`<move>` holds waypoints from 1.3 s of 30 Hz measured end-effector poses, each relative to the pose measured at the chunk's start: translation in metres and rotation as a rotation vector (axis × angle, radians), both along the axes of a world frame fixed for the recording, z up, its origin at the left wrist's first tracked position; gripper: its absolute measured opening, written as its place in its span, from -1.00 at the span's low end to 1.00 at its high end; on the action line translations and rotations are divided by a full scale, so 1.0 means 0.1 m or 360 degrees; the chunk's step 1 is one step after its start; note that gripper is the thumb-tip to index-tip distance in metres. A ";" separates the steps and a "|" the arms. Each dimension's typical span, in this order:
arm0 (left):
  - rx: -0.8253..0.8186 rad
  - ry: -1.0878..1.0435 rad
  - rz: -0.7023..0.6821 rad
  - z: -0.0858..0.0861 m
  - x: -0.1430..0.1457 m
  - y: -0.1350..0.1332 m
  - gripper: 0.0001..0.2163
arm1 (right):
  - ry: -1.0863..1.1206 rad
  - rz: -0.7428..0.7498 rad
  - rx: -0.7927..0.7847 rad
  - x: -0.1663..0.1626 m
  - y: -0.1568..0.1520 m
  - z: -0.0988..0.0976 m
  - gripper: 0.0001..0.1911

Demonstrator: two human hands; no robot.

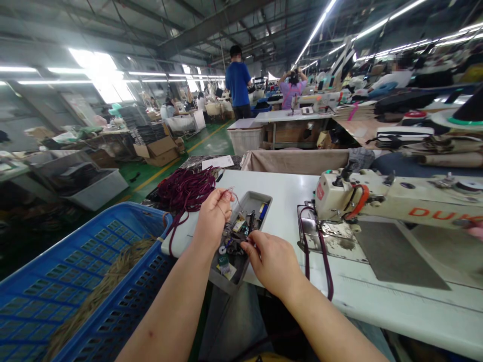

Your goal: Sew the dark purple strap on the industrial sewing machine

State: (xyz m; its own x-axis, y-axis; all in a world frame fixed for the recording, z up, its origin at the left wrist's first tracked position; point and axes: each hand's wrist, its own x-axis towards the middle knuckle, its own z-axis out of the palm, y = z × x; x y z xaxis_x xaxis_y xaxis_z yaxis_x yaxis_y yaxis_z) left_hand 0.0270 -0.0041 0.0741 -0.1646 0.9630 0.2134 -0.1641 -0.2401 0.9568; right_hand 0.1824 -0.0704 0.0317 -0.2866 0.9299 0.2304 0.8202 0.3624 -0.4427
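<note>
My left hand (216, 213) is raised over the left side of a grey tray (250, 202), its thumb and fingers pinched on a thin reddish thread (231, 191). Lower down, my right hand (272, 261) reaches over the tray's right edge with thumb and forefinger closed among the small parts; whatever is between them is too small to name. Inside the tray lie several small metal and dark pieces, among them a green comb-like part (224, 262). Right of the hands, a maroon cord (325, 261) hangs from the sewing machine's needle area.
The sewing machine (381, 193) stands on the white table (287, 201) at right. A pile of maroon cord (186, 190) lies at the back left corner. A blue plastic basket (124, 213) with tan strips stands left. Beyond the table is a beige fabric bin (296, 162); other people are farther off.
</note>
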 end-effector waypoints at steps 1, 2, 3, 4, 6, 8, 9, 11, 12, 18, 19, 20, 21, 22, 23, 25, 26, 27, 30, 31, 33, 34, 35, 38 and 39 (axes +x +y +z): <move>-0.0015 -0.0011 -0.0014 0.00 0.00 0.00 -0.77 | 0.0006 -0.0009 0.0001 0.00 0.00 0.00 -0.76; -0.0032 -0.0020 -0.0029 0.01 0.01 -0.01 -0.77 | 0.0011 -0.0018 0.0003 0.00 -0.01 0.01 -0.75; -0.0047 -0.0027 -0.0040 0.01 0.01 -0.01 -0.77 | 0.0014 -0.0027 0.0005 0.00 -0.01 0.02 -0.74; -0.0056 -0.0031 -0.0049 0.01 0.01 -0.02 -0.77 | 0.0013 -0.0034 0.0008 0.00 -0.01 0.02 -0.74; -0.0058 -0.0025 -0.0062 0.02 0.02 -0.03 -0.78 | -0.0001 -0.0034 0.0017 -0.01 -0.01 0.04 -0.73; -0.0052 -0.0009 -0.0071 0.02 0.03 -0.04 -0.79 | -0.0024 -0.0041 0.0026 -0.03 0.00 0.05 -0.73; -0.0051 -0.0004 -0.0073 0.02 0.04 -0.04 -0.79 | -0.0036 -0.0051 0.0030 -0.04 0.01 0.05 -0.73; -0.0053 -0.0010 -0.0081 0.01 0.05 -0.04 -0.79 | -0.0055 -0.0081 0.0034 -0.07 0.03 0.07 -0.73; -0.0054 -0.0018 -0.0085 0.00 0.05 -0.04 -0.79 | -0.0062 -0.0092 0.0035 -0.09 0.04 0.07 -0.74; -0.0072 0.0063 -0.0133 -0.06 0.10 -0.05 -0.78 | -0.0097 -0.0078 0.0024 -0.18 0.09 0.10 -0.78; -0.0083 0.0076 -0.0151 -0.07 0.10 -0.05 -0.78 | -0.0102 -0.0073 0.0022 -0.18 0.10 0.10 -0.78; -0.0100 0.0081 -0.0165 -0.09 0.11 -0.06 -0.78 | -0.0107 -0.0066 0.0021 -0.18 0.11 0.09 -0.78; -0.0124 0.0082 -0.0176 -0.10 0.11 -0.06 -0.77 | -0.0112 -0.0060 0.0022 -0.18 0.12 0.08 -0.78; -0.0149 0.0082 -0.0177 -0.12 0.11 -0.06 -0.77 | -0.0118 -0.0060 0.0021 -0.18 0.12 0.07 -0.78; -0.0170 0.0082 -0.0170 -0.14 0.11 -0.06 -0.76 | -0.0125 -0.0066 0.0017 -0.18 0.13 0.06 -0.77; -0.0186 0.0074 -0.0136 -0.17 0.10 -0.05 -0.76 | -0.0135 -0.0096 0.0008 -0.16 0.14 0.04 -0.76; -0.0183 0.0063 -0.0120 -0.19 0.10 -0.04 -0.75 | -0.0135 -0.0108 0.0004 -0.16 0.14 0.04 -0.76; -0.0174 0.0045 -0.0107 -0.19 0.10 -0.03 -0.75 | -0.0131 -0.0114 0.0001 -0.16 0.15 0.03 -0.75; -0.0168 0.0003 -0.0112 -0.21 0.12 -0.03 -0.72 | -0.0106 -0.0095 -0.0013 -0.17 0.15 0.04 -0.78; -0.0173 0.0004 -0.0131 -0.21 0.14 -0.03 -0.71 | -0.0100 -0.0084 -0.0021 -0.18 0.15 0.05 -0.80; -0.0188 0.0032 -0.0175 -0.21 0.16 -0.05 -0.69 | -0.0098 -0.0075 -0.0039 -0.20 0.16 0.06 -0.82; -0.0196 0.0047 -0.0192 -0.22 0.17 -0.06 -0.69 | -0.0102 -0.0076 -0.0048 -0.21 0.17 0.06 -0.81; -0.0202 0.0055 -0.0198 -0.22 0.18 -0.07 -0.68 | -0.0110 -0.0083 -0.0056 -0.21 0.17 0.06 -0.80; -0.0211 0.0018 -0.0161 -0.22 0.17 -0.07 -0.68 | -0.0125 -0.0120 -0.0059 -0.20 0.18 0.04 -0.76; -0.0210 -0.0006 -0.0139 -0.22 0.15 -0.06 -0.68 | -0.0120 -0.0131 -0.0054 -0.19 0.18 0.03 -0.75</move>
